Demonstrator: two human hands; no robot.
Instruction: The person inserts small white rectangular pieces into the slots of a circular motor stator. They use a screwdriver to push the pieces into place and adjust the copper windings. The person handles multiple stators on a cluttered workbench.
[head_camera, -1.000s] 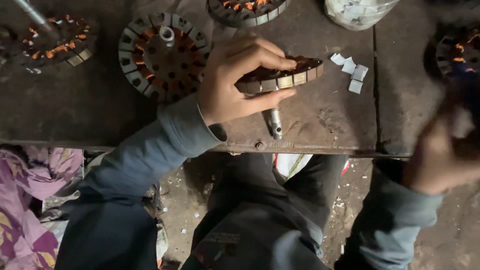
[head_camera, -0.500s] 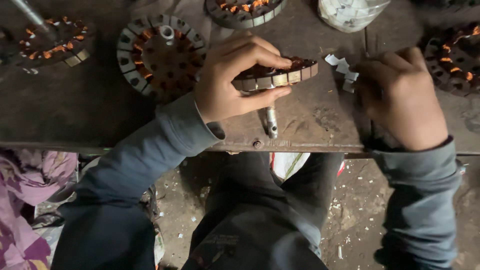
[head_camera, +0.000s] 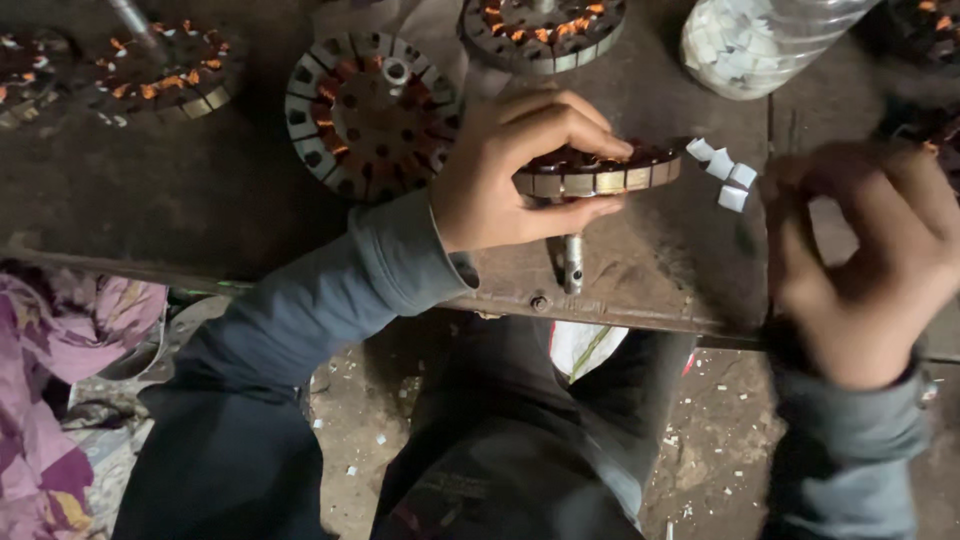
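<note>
My left hand (head_camera: 520, 165) grips a round wound motor stator (head_camera: 610, 172) by its near rim, holding it tilted on edge on the dark workbench (head_camera: 200, 215). A metal shaft (head_camera: 571, 262) sticks out below the stator toward me. Several small white paper pieces (head_camera: 725, 170) lie just right of the stator. My right hand (head_camera: 860, 260) is blurred at the bench's right edge, fingers curled, with a pale piece (head_camera: 830, 215) showing between the fingers.
Another stator (head_camera: 370, 110) lies flat left of my left hand, with two more at the far left (head_camera: 165, 75) and top (head_camera: 540, 30). A clear plastic container of white pieces (head_camera: 760, 40) stands at the top right. Pink cloth (head_camera: 60, 390) lies on the floor.
My right hand came in from the right edge to the white pieces, then drew back toward me and to the right. My left hand and the stator stayed put.
</note>
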